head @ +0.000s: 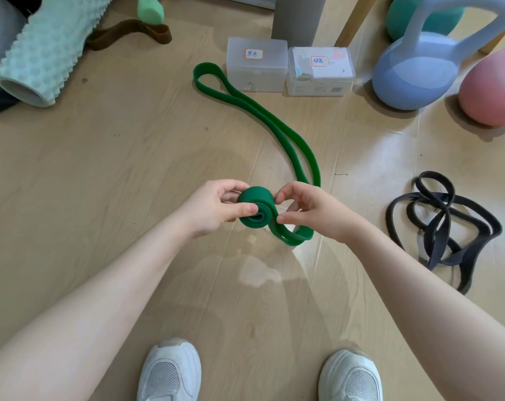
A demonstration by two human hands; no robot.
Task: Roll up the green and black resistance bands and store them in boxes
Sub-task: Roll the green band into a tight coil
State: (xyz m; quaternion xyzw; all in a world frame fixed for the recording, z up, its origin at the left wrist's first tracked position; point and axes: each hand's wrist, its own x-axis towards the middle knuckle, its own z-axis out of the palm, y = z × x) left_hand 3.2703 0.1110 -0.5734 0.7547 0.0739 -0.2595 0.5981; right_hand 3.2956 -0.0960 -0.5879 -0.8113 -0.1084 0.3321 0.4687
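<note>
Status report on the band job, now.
Left hand and right hand pinching green band, partly rolled. Black band loose on floor. Boxes closed. Nothing in the way.

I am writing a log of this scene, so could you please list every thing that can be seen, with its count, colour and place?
green band: 1, green, partly rolled between the hands, rest trailing on the floor toward the boxes
black band: 1, black, tangled heap on the floor at right
boxes: 2, translucent, labelled, side by side at top centre
kettlebell: 1, pale blue, right of the boxes
ball: 1, pink, far right edge
foam roller: 1, mint green, knobbly, top left
brown strap: 1, brown, beside the roller
shoes: 2, white, bottom edge
left hand: 1, grips the roll
right hand: 1, pinches the band beside the roll
</note>
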